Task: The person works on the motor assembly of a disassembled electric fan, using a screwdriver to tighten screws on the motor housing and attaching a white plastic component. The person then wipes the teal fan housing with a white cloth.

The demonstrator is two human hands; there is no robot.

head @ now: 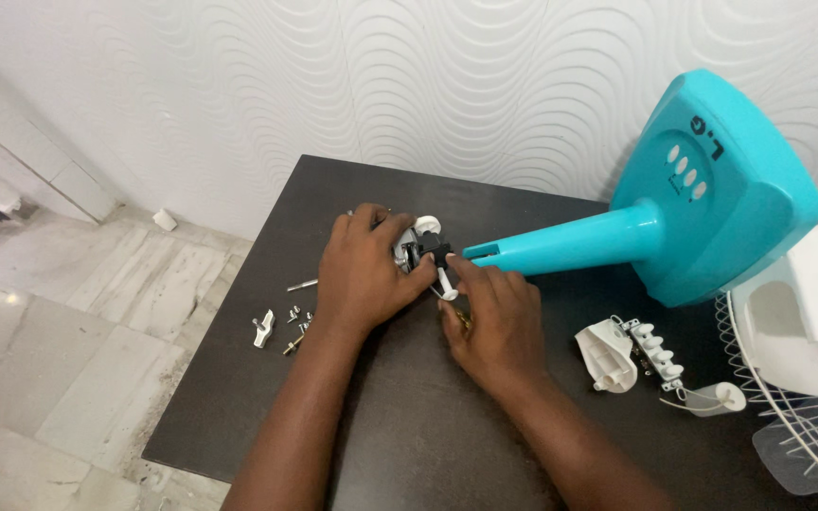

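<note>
While both forearms are reaching over the dark table [239,397], the left hand [364,274] is gripping a small motor assembly [421,244]; the right hand [491,322] is pinching its white shaft [447,282].

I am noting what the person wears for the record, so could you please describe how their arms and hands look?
Both forearms are bare as far as the picture shows; no sleeve is in view. The left hand and the right hand wear no gloves, and no ring, watch or bracelet can be seen. The fingernails are short and plain.
</note>
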